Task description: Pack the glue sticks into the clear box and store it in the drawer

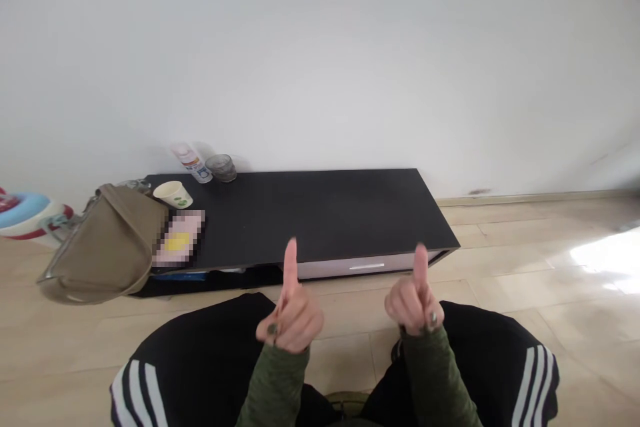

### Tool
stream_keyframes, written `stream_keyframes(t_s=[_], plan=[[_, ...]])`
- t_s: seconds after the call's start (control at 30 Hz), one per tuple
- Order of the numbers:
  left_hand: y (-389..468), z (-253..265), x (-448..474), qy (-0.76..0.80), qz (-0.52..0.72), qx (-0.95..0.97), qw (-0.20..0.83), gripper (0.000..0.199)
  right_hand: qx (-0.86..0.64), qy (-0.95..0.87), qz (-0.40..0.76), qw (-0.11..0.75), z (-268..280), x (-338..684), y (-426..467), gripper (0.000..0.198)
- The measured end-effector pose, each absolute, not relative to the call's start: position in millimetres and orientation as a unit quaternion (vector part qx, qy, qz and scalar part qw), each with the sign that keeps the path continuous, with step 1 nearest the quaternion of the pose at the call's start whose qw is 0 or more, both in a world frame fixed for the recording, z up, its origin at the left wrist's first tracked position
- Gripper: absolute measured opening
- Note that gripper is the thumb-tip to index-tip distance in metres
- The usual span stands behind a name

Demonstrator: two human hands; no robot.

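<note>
My left hand [291, 317] is raised before the front edge of a low black cabinet [320, 213], its index finger pointing up and the other fingers curled. My right hand [414, 300] makes the same gesture farther right, in front of the cabinet's pale drawer [345, 265]. Neither hand shows anything held, and both appear apart from the cabinet. A small dark round spot shows near the base of each hand; what it is I cannot make out. Dark green sleeves cover both forearms.
On the cabinet's left end are a brown bag [113, 240], a paper cup [173, 194], a spray can [194, 163], a grey glass [221, 167] and a pixelated pink item [181, 237]. A blue-topped container [30, 217] is at far left. A white wall [320, 67] rises behind.
</note>
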State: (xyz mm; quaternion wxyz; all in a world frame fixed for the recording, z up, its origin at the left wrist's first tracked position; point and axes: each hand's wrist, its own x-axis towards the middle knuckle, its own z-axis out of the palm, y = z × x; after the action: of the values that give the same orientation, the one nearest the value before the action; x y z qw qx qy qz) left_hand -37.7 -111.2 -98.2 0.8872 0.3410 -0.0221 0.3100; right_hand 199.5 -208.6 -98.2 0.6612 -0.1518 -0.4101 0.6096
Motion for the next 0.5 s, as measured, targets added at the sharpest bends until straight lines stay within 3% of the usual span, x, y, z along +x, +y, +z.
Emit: stream_keyframes(t_s=[0.03, 0.1, 0.27, 0.37, 0.5], plan=[[-107.0, -96.9, -26.6, -0.019, 0.353, 0.282, 0.892, 0.096, -0.149, -0.335, 0.578, 0.729, -98.7, 196.2, -202.1, 0.084], [-102.2, -97.9, -4.1, -0.008, 0.389, 0.211, 0.897, 0.102, -0.174, -0.218, 0.552, 0.786, -104.5, 190.0, -187.6, 0.091], [-103.0, -112.8, 9.7, -0.024, 0.411, 0.164, 0.896, 0.105, -0.181, -0.132, 0.594, 0.773, -131.6, 188.2, -176.8, 0.094], [-105.1, -126.3, -8.0, 0.023, 0.425, 0.189, 0.885, 0.099, -0.223, -0.104, 0.595, 0.765, -162.5, 193.7, -181.2, 0.078], [-120.7, -160.9, -31.2, 0.215, 0.428, 0.151, 0.865, 0.067, -0.437, 0.031, 0.626, 0.645, -225.7, 199.8, -168.2, 0.028]])
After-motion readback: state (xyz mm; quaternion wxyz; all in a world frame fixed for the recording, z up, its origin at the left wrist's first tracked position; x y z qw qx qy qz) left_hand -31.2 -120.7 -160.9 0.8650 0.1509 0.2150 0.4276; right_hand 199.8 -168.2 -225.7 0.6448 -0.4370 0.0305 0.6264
